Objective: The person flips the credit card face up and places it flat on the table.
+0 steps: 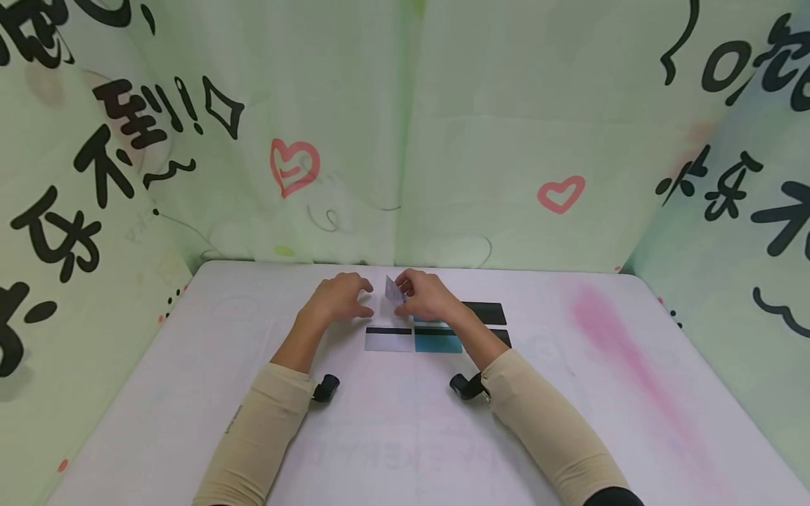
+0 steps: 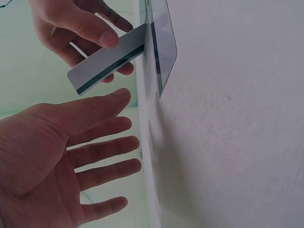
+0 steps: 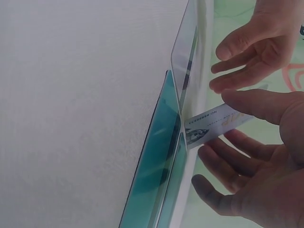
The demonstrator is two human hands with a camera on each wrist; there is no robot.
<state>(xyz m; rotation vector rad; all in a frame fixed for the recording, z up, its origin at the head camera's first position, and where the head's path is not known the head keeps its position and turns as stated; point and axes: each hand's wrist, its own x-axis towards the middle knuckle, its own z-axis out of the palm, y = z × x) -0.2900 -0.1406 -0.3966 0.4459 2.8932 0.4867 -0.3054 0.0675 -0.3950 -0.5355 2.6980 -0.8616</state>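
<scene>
My right hand (image 1: 427,295) pinches a silver VIP card (image 3: 213,124) between thumb and fingers, tilted up off the table. In the left wrist view a dark stripe runs along one long edge of that card (image 2: 109,61). My left hand (image 1: 338,296) is just left of it, fingers spread and holding nothing. Below the hands a silver card (image 1: 387,343) with a black stripe lies flat beside a striped teal card (image 1: 438,343). Behind them another teal card is mostly hidden by my right hand. A black card (image 1: 487,313) lies right of it, another (image 1: 504,336) in front, partly covered by my forearm.
The white-covered table (image 1: 380,436) has a pink smear (image 1: 620,344) on its right side. A pale green curtain (image 1: 468,140) with black writing and red hearts stands behind and on both sides. A black wrist device (image 1: 325,388) shows under my left sleeve.
</scene>
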